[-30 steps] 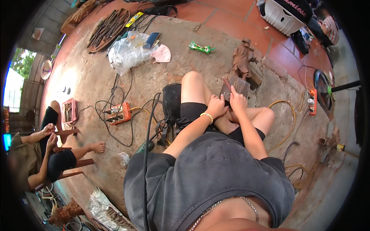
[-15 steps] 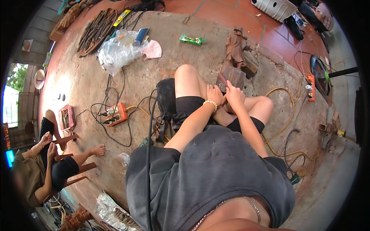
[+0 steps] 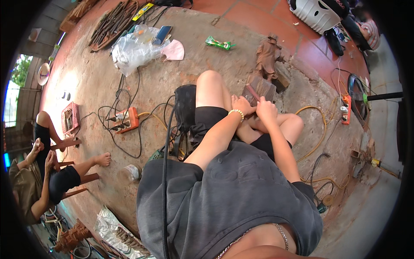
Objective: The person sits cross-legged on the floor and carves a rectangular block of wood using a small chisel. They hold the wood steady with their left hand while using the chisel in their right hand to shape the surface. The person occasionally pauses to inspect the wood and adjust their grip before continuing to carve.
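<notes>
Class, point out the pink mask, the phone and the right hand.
Pink mask [image 3: 174, 50]: head view, middle of its fabric.
Phone [image 3: 162, 35]: head view, upward face.
Right hand [image 3: 267, 110]: head view, back of hand.

From my remote station I see a rough, brown concrete floor, with glossy red tiles on the far side. On the left, bright daylight and green leaves show at a window; a brown stool stands nearby. A grey wall rises right.
</notes>
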Demonstrator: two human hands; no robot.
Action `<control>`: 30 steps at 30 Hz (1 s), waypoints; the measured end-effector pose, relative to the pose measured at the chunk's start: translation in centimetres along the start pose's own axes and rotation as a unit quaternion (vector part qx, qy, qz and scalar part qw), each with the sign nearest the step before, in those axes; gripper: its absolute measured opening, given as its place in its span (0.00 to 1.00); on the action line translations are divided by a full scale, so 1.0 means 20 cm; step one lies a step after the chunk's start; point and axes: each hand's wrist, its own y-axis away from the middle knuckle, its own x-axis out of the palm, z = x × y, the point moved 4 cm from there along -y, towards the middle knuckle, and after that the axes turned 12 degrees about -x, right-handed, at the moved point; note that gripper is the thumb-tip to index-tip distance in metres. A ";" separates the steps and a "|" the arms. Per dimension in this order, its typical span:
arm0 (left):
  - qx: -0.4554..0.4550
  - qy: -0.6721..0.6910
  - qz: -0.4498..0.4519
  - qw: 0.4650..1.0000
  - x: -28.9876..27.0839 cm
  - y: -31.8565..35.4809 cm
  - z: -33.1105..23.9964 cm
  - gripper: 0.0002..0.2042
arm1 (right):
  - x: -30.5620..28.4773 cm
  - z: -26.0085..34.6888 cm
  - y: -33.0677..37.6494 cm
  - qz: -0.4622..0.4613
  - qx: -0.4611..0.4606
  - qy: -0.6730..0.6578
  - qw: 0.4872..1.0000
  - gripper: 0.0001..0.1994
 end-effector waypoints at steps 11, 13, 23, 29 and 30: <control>-0.003 0.004 0.100 0.995 -0.06 0.03 0.00 0.48 | 0.06 0.00 -0.03 0.019 0.027 -0.021 0.999 0.11; 0.000 -0.014 0.139 0.990 -0.08 0.04 0.00 0.49 | 0.06 -0.03 0.05 0.023 0.035 -0.037 0.998 0.11; 0.002 -0.055 0.188 0.981 -0.09 0.03 0.01 0.48 | 0.10 -0.16 0.20 0.010 0.019 -0.053 0.998 0.10; 0.001 -0.042 0.163 0.986 -0.07 0.02 0.02 0.48 | 0.10 -0.16 0.19 -0.009 0.024 -0.066 0.998 0.10; -0.005 -0.026 0.156 0.987 -0.05 -0.01 0.05 0.48 | 0.11 -0.16 0.18 -0.013 0.014 -0.064 0.998 0.10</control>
